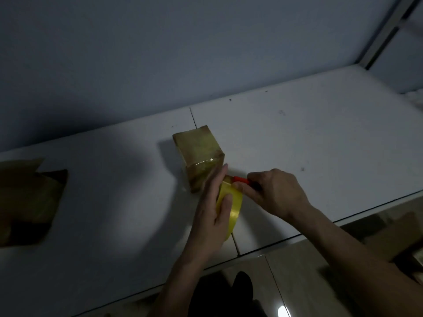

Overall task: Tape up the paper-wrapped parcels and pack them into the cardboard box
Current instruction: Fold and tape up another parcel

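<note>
A brown paper-wrapped parcel (199,154) stands on the white table (320,138), with shiny tape across its near end. Right in front of it my left hand (214,211) holds a yellow tape roll (234,202), thumb over the roll and fingers reaching up to the parcel's near face. My right hand (274,193) grips a red-handled cutter (240,179) whose tip meets the tape at the parcel's lower corner. An open cardboard box (29,202) sits at the table's left edge, its inside dark.
A grey wall (183,53) rises behind the table. A metal frame post (386,30) stands at the far right corner. The table's front edge runs diagonally above the tiled floor (297,271), where more cardboard (389,234) lies at the right.
</note>
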